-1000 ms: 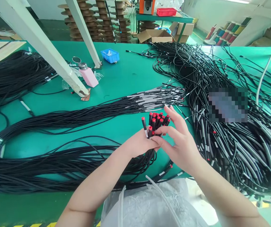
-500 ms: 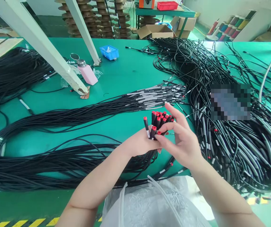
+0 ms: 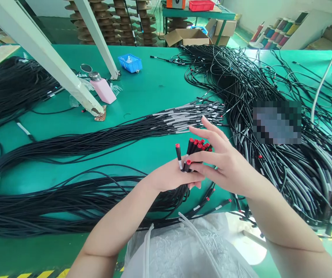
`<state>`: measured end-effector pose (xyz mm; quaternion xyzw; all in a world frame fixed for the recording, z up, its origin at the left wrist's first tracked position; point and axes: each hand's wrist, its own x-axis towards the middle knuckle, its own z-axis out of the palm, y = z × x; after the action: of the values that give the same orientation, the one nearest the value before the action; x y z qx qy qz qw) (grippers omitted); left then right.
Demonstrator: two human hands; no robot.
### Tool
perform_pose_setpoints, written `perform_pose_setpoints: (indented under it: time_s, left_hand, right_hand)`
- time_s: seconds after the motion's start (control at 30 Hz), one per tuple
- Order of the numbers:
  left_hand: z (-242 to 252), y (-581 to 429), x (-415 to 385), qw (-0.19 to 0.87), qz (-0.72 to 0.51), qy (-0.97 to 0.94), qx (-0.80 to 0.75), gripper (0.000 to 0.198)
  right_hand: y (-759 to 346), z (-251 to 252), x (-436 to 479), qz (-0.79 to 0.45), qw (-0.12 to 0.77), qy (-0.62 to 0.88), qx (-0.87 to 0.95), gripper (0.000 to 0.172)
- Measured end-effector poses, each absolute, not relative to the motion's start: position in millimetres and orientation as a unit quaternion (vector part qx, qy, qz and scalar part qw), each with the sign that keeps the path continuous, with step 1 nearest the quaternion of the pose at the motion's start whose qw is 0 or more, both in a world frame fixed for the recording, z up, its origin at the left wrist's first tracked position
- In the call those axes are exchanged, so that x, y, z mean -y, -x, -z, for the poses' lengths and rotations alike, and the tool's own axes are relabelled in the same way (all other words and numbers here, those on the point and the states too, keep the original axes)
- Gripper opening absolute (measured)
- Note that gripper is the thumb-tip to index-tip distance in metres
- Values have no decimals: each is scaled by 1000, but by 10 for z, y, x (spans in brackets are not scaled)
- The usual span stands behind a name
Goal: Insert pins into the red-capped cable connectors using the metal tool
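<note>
My left hand [image 3: 170, 178] is closed round a bunch of black cables with red-tipped connectors [image 3: 194, 148], the tips standing upright above the fist. One connector [image 3: 178, 154] sticks out apart on the left. My right hand [image 3: 226, 164] rests against the bunch from the right, fingers partly spread and touching the red tips. The cables trail down from my left hand into a black coil [image 3: 67, 200] on the green table [image 3: 142, 92].
A large tangled pile of black cables [image 3: 270, 162] covers the right side. A laid-out bundle with white labels [image 3: 183, 117] lies ahead. A pink bottle [image 3: 103, 89], a blue tray [image 3: 130, 63] and white slanted frame legs [image 3: 46, 54] stand behind. White plastic bag [image 3: 183, 251] near me.
My right hand has shifted slightly lower over the connector bunch, its fingers covering more of the red tips. The left hand keeps its grip.
</note>
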<state>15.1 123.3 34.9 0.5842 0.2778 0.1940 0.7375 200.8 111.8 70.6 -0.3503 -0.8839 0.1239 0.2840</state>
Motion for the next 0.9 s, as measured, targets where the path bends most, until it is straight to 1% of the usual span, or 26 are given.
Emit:
perform_pose_setpoints:
  time_s: [0.1,0.17,0.2,0.3,0.33,0.4,0.53,0.6,0.67,0.73,0.77,0.83,0.9]
  left_hand:
    - [-329,-142,-1227,773,-187,-548,-258,19]
    - [-318,-141,-1212,795,-187,-523,-243,20]
    - [-316,-143,-1203,805,-190,-507,-241,23]
    - [-321,-160,-1185,834,-197,-446,-257,34]
    - [-321,-169,-1184,843,-197,-426,-263,37]
    - [-317,-187,-1190,854,-192,-406,-264,40]
    - [-295,-224,-1191,851,-203,-413,-252,36]
    - [-296,-245,-1172,848,-213,-413,-255,40]
    - [-303,-263,-1147,853,-217,-397,-259,47]
    - [-307,-270,-1132,865,-215,-371,-261,49]
    - [-305,-268,-1132,867,-214,-361,-267,48]
    - [-291,-257,-1146,869,-208,-349,-283,44]
    - [-270,-241,-1176,868,-212,-339,-294,40]
  right_hand:
    - [-2029,-719,-1138,-169,339,366,850,10]
    - [-2032,-700,-1163,-217,379,377,817,10]
    - [-2034,-679,-1184,-251,397,376,799,14]
    - [-2041,-593,-1267,-355,441,361,741,35]
    - [-2040,-564,-1294,-378,449,360,724,40]
    - [-2025,-527,-1331,-411,426,362,720,46]
    - [-1967,-562,-1346,-416,315,348,779,53]
    - [-1950,-601,-1353,-396,290,326,808,58]
    - [-1950,-616,-1362,-386,269,297,831,67]
    - [-1961,-594,-1360,-385,265,281,838,79]
    - [-1974,-570,-1351,-387,271,277,836,82]
    - [-2032,-500,-1326,-392,301,277,824,80]
    - [-2175,-410,-1310,-390,349,302,797,70]
